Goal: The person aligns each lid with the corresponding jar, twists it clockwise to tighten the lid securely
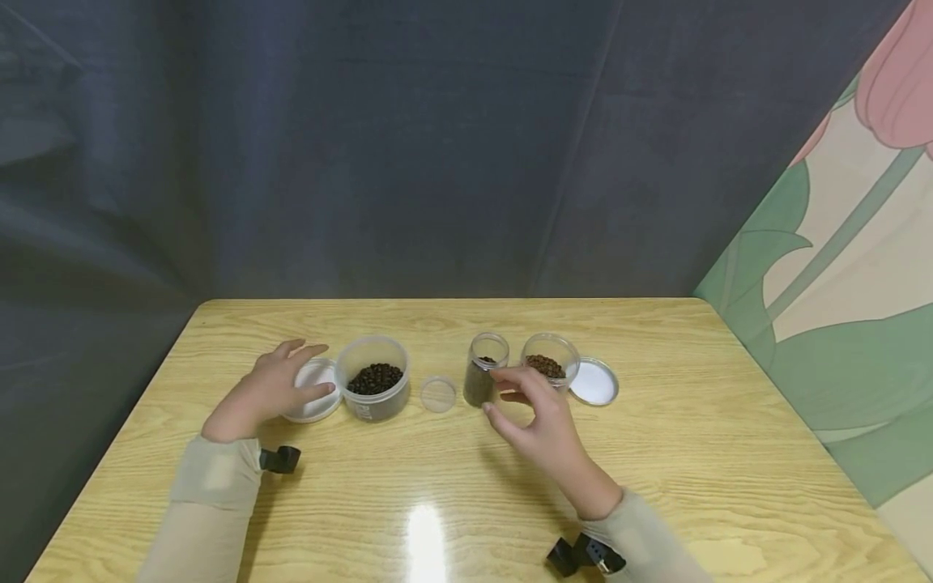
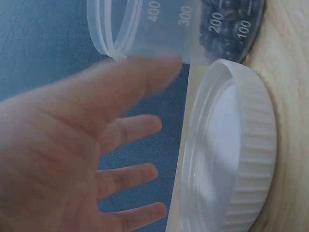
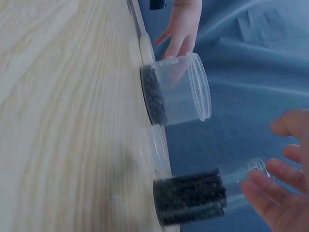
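My left hand point(image 1: 273, 389), fingers spread, hovers over a white ribbed screw lid point(image 2: 258, 145) that lies hollow side up. A wide translucent tub point(image 1: 379, 406) of dark beans, with printed volume marks, stands beside that lid. At the tall clear jar point(image 1: 479, 385), my right hand point(image 1: 539, 417) has its thumb and fingers parted near the upper part. This jar is open and largely filled with dark grains; whether my fingertips touch it I cannot tell. A small clear lid point(image 1: 438, 394) lies between tub and jar.
Partly behind my right hand is a clear open jar point(image 1: 564, 348) of brown granules. A white round lid point(image 1: 594, 382) lies just right of it. The wooden table point(image 1: 656, 453) meets a dark curtain at the back and a flower-patterned panel at right.
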`<state>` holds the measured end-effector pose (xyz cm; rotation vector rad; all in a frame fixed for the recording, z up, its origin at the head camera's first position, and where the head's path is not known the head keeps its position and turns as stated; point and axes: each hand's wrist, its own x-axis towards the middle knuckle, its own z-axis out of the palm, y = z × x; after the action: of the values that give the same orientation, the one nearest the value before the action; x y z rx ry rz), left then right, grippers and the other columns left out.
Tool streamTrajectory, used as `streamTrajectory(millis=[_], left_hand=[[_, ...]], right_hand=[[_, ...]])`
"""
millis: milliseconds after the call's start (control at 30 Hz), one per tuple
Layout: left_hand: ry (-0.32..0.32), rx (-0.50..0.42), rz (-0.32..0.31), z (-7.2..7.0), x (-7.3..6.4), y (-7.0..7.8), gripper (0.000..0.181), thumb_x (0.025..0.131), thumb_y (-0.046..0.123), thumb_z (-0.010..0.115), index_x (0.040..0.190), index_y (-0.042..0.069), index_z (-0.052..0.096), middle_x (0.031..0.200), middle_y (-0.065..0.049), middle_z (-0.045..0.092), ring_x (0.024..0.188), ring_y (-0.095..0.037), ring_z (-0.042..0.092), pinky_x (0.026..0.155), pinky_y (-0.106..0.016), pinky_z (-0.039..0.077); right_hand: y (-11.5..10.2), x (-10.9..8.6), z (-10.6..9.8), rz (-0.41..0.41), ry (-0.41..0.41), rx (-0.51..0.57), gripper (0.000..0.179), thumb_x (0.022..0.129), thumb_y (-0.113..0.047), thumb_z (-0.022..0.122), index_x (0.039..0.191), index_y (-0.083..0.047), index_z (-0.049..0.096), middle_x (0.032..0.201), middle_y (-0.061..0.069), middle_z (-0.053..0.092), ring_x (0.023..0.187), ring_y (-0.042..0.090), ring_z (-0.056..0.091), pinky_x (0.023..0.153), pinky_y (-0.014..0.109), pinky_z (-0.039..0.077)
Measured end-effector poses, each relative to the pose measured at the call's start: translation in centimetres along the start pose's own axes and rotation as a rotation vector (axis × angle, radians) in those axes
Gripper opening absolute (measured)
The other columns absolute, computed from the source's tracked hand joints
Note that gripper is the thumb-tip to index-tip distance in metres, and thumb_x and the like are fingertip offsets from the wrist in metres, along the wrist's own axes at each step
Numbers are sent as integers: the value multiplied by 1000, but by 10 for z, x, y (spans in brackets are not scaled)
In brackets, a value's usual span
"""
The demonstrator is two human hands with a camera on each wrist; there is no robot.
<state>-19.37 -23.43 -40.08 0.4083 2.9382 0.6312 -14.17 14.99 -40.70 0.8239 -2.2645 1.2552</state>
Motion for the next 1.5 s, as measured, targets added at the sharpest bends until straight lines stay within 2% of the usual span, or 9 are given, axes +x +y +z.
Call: streamTrajectory(millis=[100,233,500,700,1000,1267,1400,1500], left_hand=[[-18,14,9,2,-1,0,80,90,50,72,151,4,44,154,-38,27,130,-71,28,97,-86,31],[-28,16,13,6,-1,0,86,86,53,75,152,7,44,156,-37,26,132,-70,25,95,-87,32],[-38,5,-2,10,-1,-1,88,83,52,78,152,8,44,157,-35,26,135,-68,23,93,-87,34],[-49,0,-11,12,2,-2,88,83,50,80,151,7,44,157,-35,25,135,-66,23,94,-87,33],[-53,-4,-22,12,2,2,87,82,46,82,151,6,45,156,-34,28,134,-65,26,91,-85,37],[-59,9,-19,12,2,3,86,82,45,82,148,3,47,152,-35,35,132,-64,31,89,-81,42],[-63,12,-17,12,2,3,85,83,44,82,149,3,47,151,-35,36,132,-64,31,90,-81,41],[-56,6,-3,12,2,3,84,83,42,82,148,1,48,150,-36,37,132,-64,33,95,-80,39]], right_hand=[[-1,1,6,37,-59,42,46,83,3,78,127,2,61,119,19,65,104,37,67,84,48,62],[-2,4,12,98,-134,83,52,85,-1,79,133,2,58,125,20,65,112,37,65,90,47,61],[-5,10,24,182,-242,98,61,86,-8,80,140,0,53,136,18,60,120,34,62,99,40,56],[-5,15,35,260,-338,142,71,89,-15,80,149,-1,45,147,17,49,129,33,55,104,42,53],[-2,23,52,296,-357,157,76,87,-13,82,151,0,42,150,19,44,135,34,49,107,35,50],[0,30,66,306,-373,212,80,88,-15,81,153,0,37,151,21,42,137,38,47,107,43,50],[1,33,73,331,-385,231,82,88,-15,81,153,2,35,151,23,40,138,39,46,108,43,49],[1,35,78,342,-383,227,82,89,-16,81,153,3,35,151,25,41,138,39,46,109,43,49]])
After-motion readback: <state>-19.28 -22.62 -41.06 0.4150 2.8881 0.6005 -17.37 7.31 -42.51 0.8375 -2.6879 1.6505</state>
